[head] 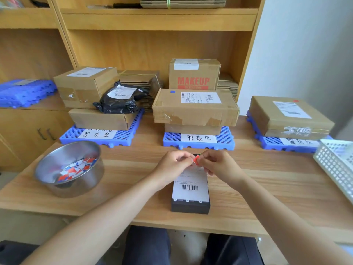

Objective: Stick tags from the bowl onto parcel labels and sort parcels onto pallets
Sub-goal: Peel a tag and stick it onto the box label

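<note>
Pale wood grain covers the surface [267, 188], which stands against a matching wooden shelving unit [152, 44]; a white wall [305, 54] rises to the right. Flat cardboard [183, 1] is stacked on the top shelf, and a pile of spare blue pallets [24, 92] sits on the cabinet at far left.

Three blue pallets line the back of the surface, each with a handwritten paper sign on its front edge. The left pallet [133, 129] carries two cardboard boxes and a black poly bag [116, 104]. The middle pallet [227, 138] carries a wide box [194, 111] on top of a smaller one, with a box printed MAKEUP [193, 77] behind. The right pallet [271, 144] carries one flat box [286, 117].

A steel bowl [91, 180] at front left holds loose red, blue and white tags [74, 171]. A white mesh basket [332, 165] sits at the right edge; its contents cannot be made out.

A black parcel [191, 207] lies front centre, its white label [191, 186] face up. Above the label's far end, the left hand [172, 167] and right hand [219, 165] meet, both pinching a small red tag [196, 161] between fingertips.
</note>
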